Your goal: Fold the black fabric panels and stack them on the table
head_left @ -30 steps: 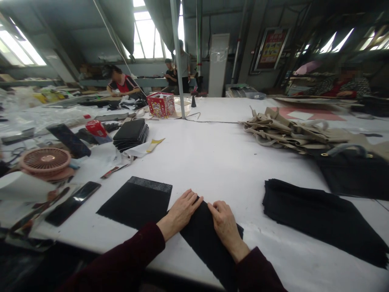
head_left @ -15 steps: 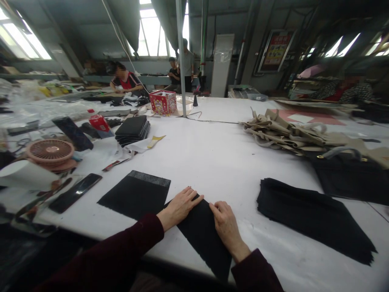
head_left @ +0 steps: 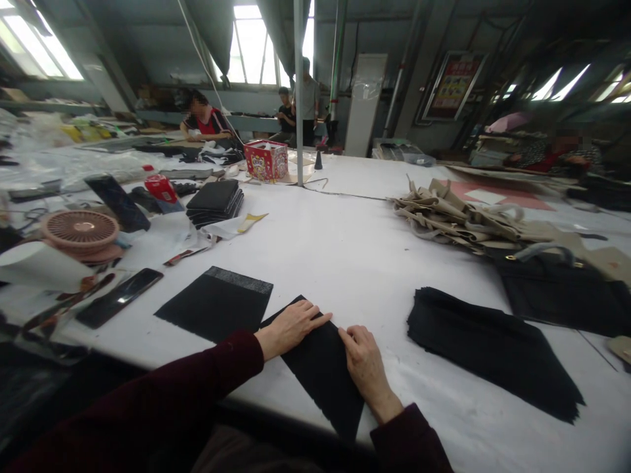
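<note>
At the near edge of the flat white tabletop [head_left: 315, 249], a black fabric panel [head_left: 318, 374] lies under the outstretched left hand [head_left: 296, 326]; the right hand [head_left: 365, 364], fingers curled, contacts its right side. Pinching cannot be determined.

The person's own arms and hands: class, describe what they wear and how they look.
The left sleeve and right sleeve are long, plain and dark maroon. The left hand and right hand beyond them are bare, with no gloves, rings or watch showing.
</note>
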{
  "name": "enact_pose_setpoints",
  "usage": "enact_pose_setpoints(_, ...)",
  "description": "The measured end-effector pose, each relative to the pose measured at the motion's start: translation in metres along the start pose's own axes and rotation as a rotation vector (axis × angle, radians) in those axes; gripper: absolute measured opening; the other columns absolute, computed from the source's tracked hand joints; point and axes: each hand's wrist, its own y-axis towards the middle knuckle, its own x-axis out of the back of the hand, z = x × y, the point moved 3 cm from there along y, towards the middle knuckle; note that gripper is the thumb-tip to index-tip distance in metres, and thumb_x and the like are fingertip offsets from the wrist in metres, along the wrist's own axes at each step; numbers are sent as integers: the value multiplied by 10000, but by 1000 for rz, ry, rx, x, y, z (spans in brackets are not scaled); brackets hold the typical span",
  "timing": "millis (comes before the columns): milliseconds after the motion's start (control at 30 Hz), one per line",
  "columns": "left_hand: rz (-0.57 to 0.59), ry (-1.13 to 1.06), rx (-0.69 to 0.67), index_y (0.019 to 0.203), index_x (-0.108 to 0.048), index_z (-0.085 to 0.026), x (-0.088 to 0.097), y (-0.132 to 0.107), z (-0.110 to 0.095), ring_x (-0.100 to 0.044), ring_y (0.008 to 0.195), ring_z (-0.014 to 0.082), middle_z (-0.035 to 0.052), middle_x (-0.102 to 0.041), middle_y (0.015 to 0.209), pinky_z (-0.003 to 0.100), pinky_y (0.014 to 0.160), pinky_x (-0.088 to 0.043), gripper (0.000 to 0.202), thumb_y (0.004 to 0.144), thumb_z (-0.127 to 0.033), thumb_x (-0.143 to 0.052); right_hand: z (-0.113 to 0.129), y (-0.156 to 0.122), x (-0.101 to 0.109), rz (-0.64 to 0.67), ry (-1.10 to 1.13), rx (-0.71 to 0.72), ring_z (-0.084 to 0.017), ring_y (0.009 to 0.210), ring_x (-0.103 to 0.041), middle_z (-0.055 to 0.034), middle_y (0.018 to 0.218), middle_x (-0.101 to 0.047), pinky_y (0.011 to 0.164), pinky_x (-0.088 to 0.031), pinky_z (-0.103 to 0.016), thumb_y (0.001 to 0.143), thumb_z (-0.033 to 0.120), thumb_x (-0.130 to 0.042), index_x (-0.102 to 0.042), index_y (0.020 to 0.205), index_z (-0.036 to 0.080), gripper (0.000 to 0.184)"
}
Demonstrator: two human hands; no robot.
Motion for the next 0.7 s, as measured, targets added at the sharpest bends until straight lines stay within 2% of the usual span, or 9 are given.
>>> enact_pose_setpoints(133,0,8,-7,1424,-384,-262,3,2,-3,-526,953,223,63,-556,1054,355,884,-404,538,914,-123,-480,-2,-5,5,2,12,-1,-211,868,-485,-78,896,-554,770,-420,-346,982,111,-374,-632,1104,147,289)
enact_pose_setpoints(300,-25,-3,-74,1402,-396,-197,2,4,-6,-521,1035,209,82,-551,1190,351,948,-388,479,934,-99,-433,-5,-13,12,-6,14,18,-207,866,-482,-81,900,-554,767,-418,-341,977,96,-365,-629,1116,137,301)
enact_pose_setpoints(433,-14,12,-75,1396,-389,-162,-5,6,-9,-542,984,206,75,-574,1116,333,883,-427,476,929,-78,-419,-8,-18,17,-3,-6,22,-207,861,-489,-82,902,-558,755,-423,-342,968,90,-367,-628,1128,146,310)
enact_pose_setpoints(600,-3,41,-69,1445,-341,-250,-5,6,-16,-548,930,209,52,-564,1046,338,834,-431,556,924,-83,-439,-10,-23,21,-10,-36,33,-209,859,-503,-82,896,-559,740,-435,-342,964,91,-383,-620,1164,148,315)
enact_pose_setpoints(700,2,44,-64,1434,-365,-280,0,8,-19,-544,940,213,56,-553,1051,350,851,-421,552,922,-91,-449,-12,-27,22,-5,-35,35,-208,857,-501,-82,899,-559,736,-440,-342,960,84,-386,-612,1181,148,323)
